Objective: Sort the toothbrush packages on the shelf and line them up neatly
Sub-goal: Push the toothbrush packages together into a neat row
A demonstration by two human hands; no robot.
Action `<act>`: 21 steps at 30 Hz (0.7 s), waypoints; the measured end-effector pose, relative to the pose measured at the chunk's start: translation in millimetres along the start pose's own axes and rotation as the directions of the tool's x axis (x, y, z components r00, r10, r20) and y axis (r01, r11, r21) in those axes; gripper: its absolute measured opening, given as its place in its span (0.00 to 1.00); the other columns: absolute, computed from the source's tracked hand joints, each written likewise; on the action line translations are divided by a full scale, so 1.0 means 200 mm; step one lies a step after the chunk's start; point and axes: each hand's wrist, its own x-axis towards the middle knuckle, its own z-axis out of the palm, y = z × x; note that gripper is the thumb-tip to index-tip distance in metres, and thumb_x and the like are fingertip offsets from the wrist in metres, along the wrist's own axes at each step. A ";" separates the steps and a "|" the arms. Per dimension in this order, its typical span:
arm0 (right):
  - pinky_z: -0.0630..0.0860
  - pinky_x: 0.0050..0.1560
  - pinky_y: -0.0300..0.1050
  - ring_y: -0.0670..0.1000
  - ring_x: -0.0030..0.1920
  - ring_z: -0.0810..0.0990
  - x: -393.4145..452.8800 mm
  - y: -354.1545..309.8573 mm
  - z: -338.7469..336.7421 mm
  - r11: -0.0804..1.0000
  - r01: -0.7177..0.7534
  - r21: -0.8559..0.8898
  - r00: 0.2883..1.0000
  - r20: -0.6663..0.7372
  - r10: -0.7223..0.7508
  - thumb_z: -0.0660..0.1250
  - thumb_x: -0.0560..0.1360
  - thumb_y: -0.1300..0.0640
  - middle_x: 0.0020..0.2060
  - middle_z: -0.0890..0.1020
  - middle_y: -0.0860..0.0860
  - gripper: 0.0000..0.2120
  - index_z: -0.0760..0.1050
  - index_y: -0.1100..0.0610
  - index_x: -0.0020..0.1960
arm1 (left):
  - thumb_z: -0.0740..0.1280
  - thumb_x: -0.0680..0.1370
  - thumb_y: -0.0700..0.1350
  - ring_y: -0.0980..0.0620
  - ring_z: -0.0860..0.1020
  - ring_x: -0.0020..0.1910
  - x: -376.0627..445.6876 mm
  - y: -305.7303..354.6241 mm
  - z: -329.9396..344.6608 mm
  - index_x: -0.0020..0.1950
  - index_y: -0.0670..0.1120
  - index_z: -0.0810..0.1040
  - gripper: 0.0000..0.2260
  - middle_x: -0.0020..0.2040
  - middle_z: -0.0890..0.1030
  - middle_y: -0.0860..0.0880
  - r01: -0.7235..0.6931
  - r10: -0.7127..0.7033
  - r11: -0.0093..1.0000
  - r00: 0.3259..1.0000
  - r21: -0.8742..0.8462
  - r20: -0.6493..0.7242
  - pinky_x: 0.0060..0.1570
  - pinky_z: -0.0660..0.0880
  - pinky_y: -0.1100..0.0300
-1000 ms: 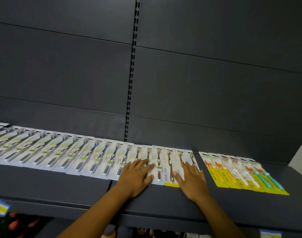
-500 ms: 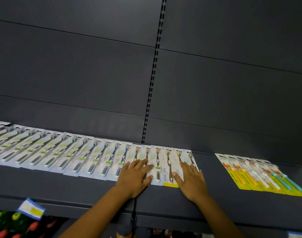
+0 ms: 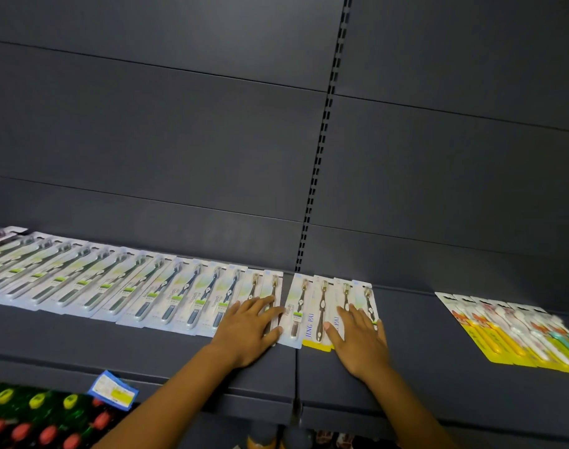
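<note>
Working from the biggest thing down, I have the dark shelf [image 3: 147, 345] running the whole width, with a long overlapping row of toothbrush packages [image 3: 121, 286] fanned along it from the far left to the middle, and a separate yellow-backed group [image 3: 509, 332] lying well apart on the right. My left hand [image 3: 247, 332] lies flat on the packages at the right end of the long row, fingers straight and slightly spread, pinching nothing. My right hand [image 3: 360, 341] lies the same way on the small middle cluster [image 3: 322, 306], thumb out over the yellow-bottomed card, fingers spread and holding nothing. Between the two hands I see a narrow dark gap in the row, near the seam in the shelf. To do this step well, I judge I should slide with flat palms rather than lift, pressing lightly so the slick cards do not ride over one another, draw the cluster leftwards to close that gap, then square the bottom edges against one line parallel to the shelf front.
</note>
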 end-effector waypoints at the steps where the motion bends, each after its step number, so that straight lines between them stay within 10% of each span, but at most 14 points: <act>1: 0.40 0.77 0.54 0.49 0.79 0.48 0.00 -0.02 0.00 1.000 -0.001 -0.003 1.000 -0.003 0.000 0.46 0.80 0.35 0.79 0.51 0.48 0.30 0.51 0.45 0.79 | 0.49 0.81 0.63 0.52 0.53 0.78 -0.01 -0.02 -0.01 0.76 0.63 0.56 0.23 0.79 0.54 0.57 0.002 -0.002 1.000 1.000 -0.001 0.000 0.76 0.51 0.47; 21: 0.40 0.77 0.52 0.48 0.79 0.49 -0.06 -0.23 0.02 0.997 0.044 -0.057 0.999 0.034 -0.042 0.48 0.82 0.38 0.79 0.51 0.46 0.27 0.52 0.43 0.79 | 0.51 0.80 0.61 0.51 0.53 0.78 -0.08 -0.16 -0.04 0.75 0.62 0.60 0.22 0.79 0.54 0.56 -0.013 0.013 1.000 1.000 -0.027 -0.013 0.76 0.49 0.46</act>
